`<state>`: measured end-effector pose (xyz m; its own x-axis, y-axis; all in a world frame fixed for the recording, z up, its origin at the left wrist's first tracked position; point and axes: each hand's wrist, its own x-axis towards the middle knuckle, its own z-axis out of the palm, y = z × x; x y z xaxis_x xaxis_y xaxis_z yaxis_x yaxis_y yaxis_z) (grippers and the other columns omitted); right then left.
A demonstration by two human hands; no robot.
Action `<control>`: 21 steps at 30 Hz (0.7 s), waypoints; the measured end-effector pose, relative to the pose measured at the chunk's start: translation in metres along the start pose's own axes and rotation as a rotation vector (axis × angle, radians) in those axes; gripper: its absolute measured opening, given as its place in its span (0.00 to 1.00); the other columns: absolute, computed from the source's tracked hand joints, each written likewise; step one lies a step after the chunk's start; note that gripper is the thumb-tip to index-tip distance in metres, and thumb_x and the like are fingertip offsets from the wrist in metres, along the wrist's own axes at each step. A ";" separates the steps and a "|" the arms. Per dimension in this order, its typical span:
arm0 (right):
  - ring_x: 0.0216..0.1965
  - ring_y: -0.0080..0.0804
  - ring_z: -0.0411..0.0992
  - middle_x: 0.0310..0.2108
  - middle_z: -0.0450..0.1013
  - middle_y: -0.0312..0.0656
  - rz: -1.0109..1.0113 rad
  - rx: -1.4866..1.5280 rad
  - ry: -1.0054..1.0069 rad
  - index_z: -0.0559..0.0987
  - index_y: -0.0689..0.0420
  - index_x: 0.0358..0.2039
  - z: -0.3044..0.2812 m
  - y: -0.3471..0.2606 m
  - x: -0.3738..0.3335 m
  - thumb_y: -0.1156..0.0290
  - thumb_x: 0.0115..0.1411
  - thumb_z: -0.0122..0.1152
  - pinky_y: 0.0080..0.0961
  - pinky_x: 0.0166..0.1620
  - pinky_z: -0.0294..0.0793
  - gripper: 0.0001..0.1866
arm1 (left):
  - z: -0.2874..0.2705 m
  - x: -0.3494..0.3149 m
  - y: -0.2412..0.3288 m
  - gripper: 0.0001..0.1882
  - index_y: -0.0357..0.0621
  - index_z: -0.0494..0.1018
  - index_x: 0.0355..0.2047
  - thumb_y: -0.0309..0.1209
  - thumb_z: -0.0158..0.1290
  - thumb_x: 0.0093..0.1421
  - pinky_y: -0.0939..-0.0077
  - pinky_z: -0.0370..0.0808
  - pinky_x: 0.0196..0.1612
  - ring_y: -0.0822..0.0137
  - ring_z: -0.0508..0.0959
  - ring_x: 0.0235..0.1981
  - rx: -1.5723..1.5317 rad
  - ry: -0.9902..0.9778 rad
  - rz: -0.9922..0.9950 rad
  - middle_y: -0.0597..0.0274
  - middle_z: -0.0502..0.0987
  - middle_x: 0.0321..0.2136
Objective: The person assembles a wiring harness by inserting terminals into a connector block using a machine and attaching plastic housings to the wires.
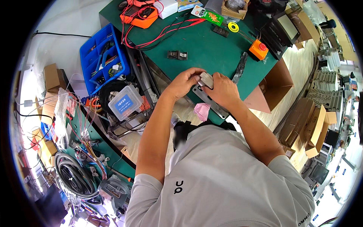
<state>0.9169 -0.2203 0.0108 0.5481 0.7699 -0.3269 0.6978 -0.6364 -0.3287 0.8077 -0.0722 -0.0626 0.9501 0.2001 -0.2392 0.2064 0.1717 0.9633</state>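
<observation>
Grey block point(207, 79), pinched by left hand point(183, 84) and right hand point(224, 90), fingers curled, forearms point(155, 126) angled inward

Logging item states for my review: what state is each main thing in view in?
Small pale block: held between both hands
Left hand: fingers closed on the block
Right hand: fingers closed on the block
Pink sheet: creased
Blue tray: open
Clear plastic box: looks shut
Gray hose: coiled
Red button: pressed or not, cannot tell
</observation>
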 end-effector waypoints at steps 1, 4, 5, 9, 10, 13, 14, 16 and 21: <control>0.46 0.49 0.76 0.41 0.76 0.53 -0.002 -0.006 0.005 0.72 0.64 0.40 0.000 0.000 0.000 0.53 0.55 0.67 0.43 0.45 0.78 0.26 | 0.001 0.001 -0.001 0.16 0.39 0.70 0.56 0.28 0.45 0.70 0.71 0.72 0.55 0.68 0.74 0.49 -0.010 0.029 0.002 0.62 0.75 0.49; 0.43 0.50 0.77 0.38 0.77 0.53 -0.006 -0.012 0.030 0.72 0.64 0.38 0.001 0.001 -0.002 0.53 0.55 0.66 0.43 0.43 0.77 0.25 | 0.006 0.001 -0.008 0.14 0.38 0.71 0.54 0.29 0.45 0.71 0.73 0.72 0.53 0.69 0.75 0.47 -0.035 0.094 0.023 0.62 0.76 0.47; 0.41 0.51 0.77 0.36 0.77 0.53 -0.012 -0.004 0.047 0.72 0.64 0.36 0.002 0.001 -0.001 0.53 0.55 0.66 0.45 0.42 0.77 0.25 | 0.004 0.001 -0.009 0.14 0.38 0.71 0.53 0.29 0.45 0.71 0.73 0.72 0.53 0.69 0.75 0.47 -0.035 0.105 0.040 0.62 0.76 0.47; 0.42 0.49 0.78 0.37 0.78 0.52 0.031 -0.024 0.013 0.74 0.64 0.36 -0.002 -0.002 -0.004 0.54 0.55 0.65 0.41 0.44 0.78 0.23 | 0.008 -0.001 -0.007 0.14 0.37 0.71 0.53 0.30 0.45 0.71 0.74 0.72 0.53 0.70 0.75 0.47 -0.078 0.138 0.019 0.62 0.76 0.47; 0.42 0.48 0.78 0.38 0.78 0.52 0.037 -0.019 0.018 0.74 0.64 0.36 -0.003 -0.003 -0.004 0.54 0.55 0.65 0.41 0.44 0.78 0.23 | 0.008 -0.001 -0.006 0.14 0.37 0.71 0.53 0.30 0.44 0.71 0.74 0.72 0.53 0.70 0.75 0.47 -0.075 0.136 0.019 0.62 0.76 0.47; 0.43 0.48 0.77 0.39 0.77 0.52 0.042 -0.015 0.060 0.75 0.64 0.36 -0.001 -0.001 -0.008 0.54 0.54 0.66 0.41 0.45 0.78 0.23 | 0.008 -0.002 -0.005 0.14 0.37 0.71 0.53 0.30 0.44 0.71 0.73 0.73 0.53 0.70 0.75 0.48 -0.078 0.131 0.020 0.63 0.76 0.47; 0.44 0.48 0.77 0.39 0.77 0.52 0.032 -0.020 0.095 0.75 0.64 0.36 0.002 0.002 -0.008 0.55 0.53 0.66 0.41 0.45 0.78 0.23 | 0.008 -0.002 -0.004 0.14 0.38 0.71 0.53 0.30 0.44 0.72 0.73 0.73 0.53 0.70 0.75 0.48 -0.085 0.131 0.023 0.63 0.76 0.47; 0.45 0.49 0.76 0.40 0.76 0.52 0.031 -0.017 0.125 0.76 0.64 0.36 0.006 0.005 -0.009 0.55 0.51 0.68 0.42 0.46 0.76 0.24 | 0.008 -0.002 -0.005 0.14 0.38 0.71 0.53 0.30 0.44 0.72 0.73 0.73 0.53 0.70 0.75 0.48 -0.095 0.126 0.028 0.63 0.76 0.47; 0.49 0.49 0.72 0.43 0.75 0.51 0.057 -0.024 0.141 0.78 0.66 0.38 0.009 -0.001 -0.008 0.55 0.48 0.70 0.44 0.52 0.71 0.27 | 0.006 -0.001 -0.009 0.15 0.38 0.71 0.54 0.31 0.44 0.72 0.73 0.73 0.53 0.70 0.75 0.48 -0.122 0.113 0.022 0.64 0.76 0.46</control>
<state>0.9071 -0.2261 0.0057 0.6453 0.7327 -0.2164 0.6737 -0.6793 -0.2909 0.8066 -0.0795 -0.0704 0.9203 0.3110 -0.2372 0.1495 0.2806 0.9481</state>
